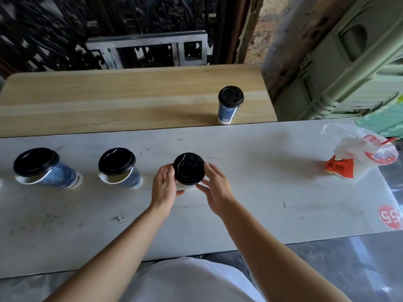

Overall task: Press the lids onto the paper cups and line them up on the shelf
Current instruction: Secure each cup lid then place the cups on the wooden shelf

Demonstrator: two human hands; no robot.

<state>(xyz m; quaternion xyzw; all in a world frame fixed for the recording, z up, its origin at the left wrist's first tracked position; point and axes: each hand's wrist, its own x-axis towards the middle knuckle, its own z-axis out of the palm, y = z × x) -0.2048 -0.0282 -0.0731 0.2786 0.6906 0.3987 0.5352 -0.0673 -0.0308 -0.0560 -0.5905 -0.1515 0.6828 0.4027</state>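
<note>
Head view, looking down on a pale grey worktop [261,171] with a wooden shelf [130,99] directly behind it.

Centre: paper cup [185,187] upright on the worktop, almost wholly hidden beneath its black lid [188,168]; only a pale sliver of the wall visible below the lid's near edge. Lid seated on the rim; whether fully pressed home cannot be told.

Left hand [164,188] against the left side of the cup, fingers [166,171] curled round the lid's edge, thumb low on the cup wall. Right hand [216,188] on the opposite side, fingers [210,168] half spread and touching the lid's right edge, thumb reaching under its near rim. Cup and lid thus held between the two hands, neither fully closed.

Left of centre: second cup [122,171], blue-printed, black lid on, apart from the held one. Far left: third cup [46,168], same pattern, also lidded.

On the shelf, toward its right end and near the front edge: fourth cup [229,105], upright, lidded, standing alone.

Right end of the worktop: crumpled plastic bag [362,155] with orange and red packaging inside. Near right corner: round red sticker [390,215] printed with digits.
</note>
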